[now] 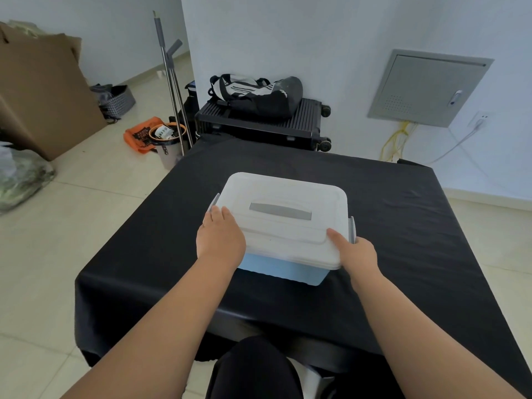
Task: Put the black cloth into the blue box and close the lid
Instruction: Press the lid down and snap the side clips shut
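A blue box [283,270] stands on the black-covered table [403,226], with its white lid [283,223] lying flat on top. The lid has a grey handle [280,211] in its middle and grey side latches [351,230]. My left hand [220,236] rests on the lid's near left corner, fingers spread over the edge. At the near right corner my right hand [355,254] grips the lid's rim, thumb on top, next to the right latch. No loose black cloth is visible; the box's inside is hidden by the lid.
Beyond the table's far edge a black suitcase [259,122] lies with a sports bag [256,93] on it. To the left stand a mop pole [169,82], a bucket [168,145] and cardboard [43,90]. Yellow cables [395,142] hang by the wall.
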